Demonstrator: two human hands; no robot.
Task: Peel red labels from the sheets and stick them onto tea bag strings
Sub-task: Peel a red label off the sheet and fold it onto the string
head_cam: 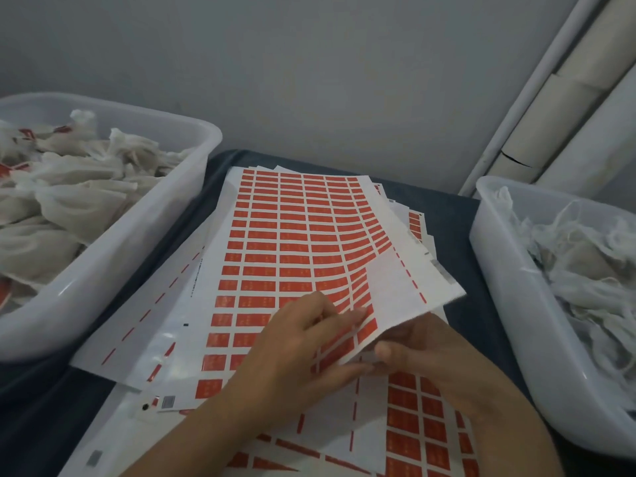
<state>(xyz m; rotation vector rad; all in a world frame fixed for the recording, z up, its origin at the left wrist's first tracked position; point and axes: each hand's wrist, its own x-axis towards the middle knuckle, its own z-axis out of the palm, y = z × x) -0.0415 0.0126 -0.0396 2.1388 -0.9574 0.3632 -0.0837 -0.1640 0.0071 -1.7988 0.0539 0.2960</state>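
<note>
My left hand [303,342] lies on the top sheet of red labels [292,242], fingers curled, the fingertips [358,313] pinching at a label near the sheet's lower right corner — whether I have a label loose I cannot tell, the spot is blurred. My right hand [409,346] comes in from beneath that same corner, thumb on the edge and fingers curled under it, holding the corner lifted so the sheet bends up off the pile. The bare white strip [395,280] along the sheet's right side has no labels on it, only a line of small red dashes near the edge. The top sheet rests on a loose, fanned stack of more label sheets [430,425], which spreads over a dark cloth-covered table [41,414]. To my left stands a translucent white tub [113,270] heaped with tea bags [75,201], a few with red tags showing among them. To my right is a second translucent tub [509,304] holding a tangle of tea bags and white strings [585,256]. Behind the table is a plain grey wall [309,63], and a pale pipe [537,87] runs up the right corner.
</note>
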